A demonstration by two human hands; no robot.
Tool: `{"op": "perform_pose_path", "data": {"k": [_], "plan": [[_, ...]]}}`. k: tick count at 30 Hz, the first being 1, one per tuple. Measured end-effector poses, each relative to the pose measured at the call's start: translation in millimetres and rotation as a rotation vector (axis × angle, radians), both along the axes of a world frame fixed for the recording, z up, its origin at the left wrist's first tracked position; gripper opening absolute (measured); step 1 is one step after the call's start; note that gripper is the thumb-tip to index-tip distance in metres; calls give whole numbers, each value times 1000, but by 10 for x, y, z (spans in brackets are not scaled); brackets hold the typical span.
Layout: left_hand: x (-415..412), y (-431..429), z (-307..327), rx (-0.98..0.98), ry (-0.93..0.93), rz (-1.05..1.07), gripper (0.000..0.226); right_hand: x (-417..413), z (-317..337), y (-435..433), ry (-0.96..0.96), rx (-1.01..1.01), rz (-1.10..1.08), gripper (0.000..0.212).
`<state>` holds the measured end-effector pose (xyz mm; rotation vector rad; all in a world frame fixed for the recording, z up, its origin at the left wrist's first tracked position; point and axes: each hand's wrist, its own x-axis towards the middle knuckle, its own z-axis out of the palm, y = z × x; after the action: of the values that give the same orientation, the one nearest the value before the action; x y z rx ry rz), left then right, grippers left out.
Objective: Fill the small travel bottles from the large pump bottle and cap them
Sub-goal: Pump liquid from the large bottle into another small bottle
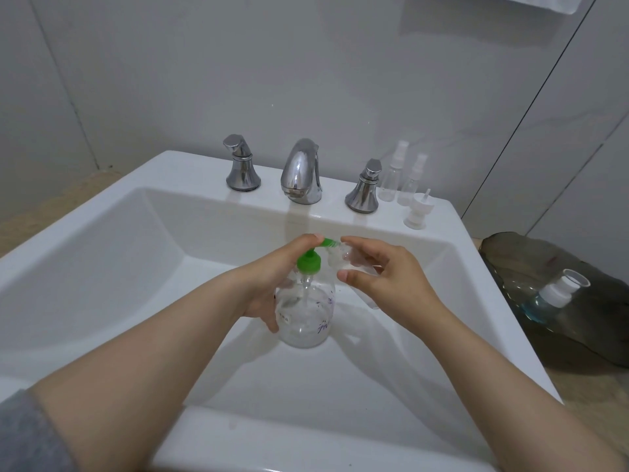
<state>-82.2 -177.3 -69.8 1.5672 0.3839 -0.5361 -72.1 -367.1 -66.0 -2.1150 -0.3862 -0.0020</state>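
A grey sleeve (pixel 20 434) shows at the lower left corner. The white sink (pixel 102 250) fills the middle, with a chrome left tap (pixel 242 165) on its back rim. Over the basin the left hand (pixel 269 274) grips the clear pump bottle (pixel 306 311): thumb and fingers (pixel 269 321) are curled round its body, and the forefinger lies along the top of the green pump (pixel 309 262). Whether the bottle stands on the basin floor or is held above it cannot be told. Behind it on the rim is the spout (pixel 301 172).

Just right of the pump's nozzle, the right hand (pixel 391 281) holds a clear travel bottle (pixel 354 264). It is tilted, with its open mouth up against the nozzle tip. The hand's fingers (pixel 360 245) and thumb are clamped on its sides.

The right tap (pixel 364 189) is on the back rim. Beside it stand two capped spray bottles (pixel 401 180), touching or nearly so. A loose white cap (pixel 419 209) sits in front of them.

On the bench (pixel 595 403) right of the sink lies a dark dish (pixel 510 253). In it is a bottle of blue liquid (pixel 554 291) on its side, its white top open.
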Motion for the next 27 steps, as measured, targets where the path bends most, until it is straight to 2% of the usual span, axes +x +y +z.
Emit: {"op": "perform_pose_path", "data": {"k": [3, 10, 14, 17, 21, 27], "plan": [[-1, -4, 9, 15, 14, -22, 73, -11, 13, 0, -25, 21, -12, 50], [-16, 5, 21, 24, 22, -56, 97, -21, 19, 5, -42, 15, -9, 50], [-10, 2, 16, 9, -9, -31, 68, -18, 24, 2, -33, 18, -10, 51], [2, 14, 10, -2, -30, -20, 69, -9, 22, 6, -20, 13, -2, 50], [10, 33, 7, -30, -44, -12, 43, -2, -1, 6, -6, 3, -1, 51], [21, 40, -10, -50, -39, -14, 40, 4, -12, 1, 4, -13, 2, 51]]}}
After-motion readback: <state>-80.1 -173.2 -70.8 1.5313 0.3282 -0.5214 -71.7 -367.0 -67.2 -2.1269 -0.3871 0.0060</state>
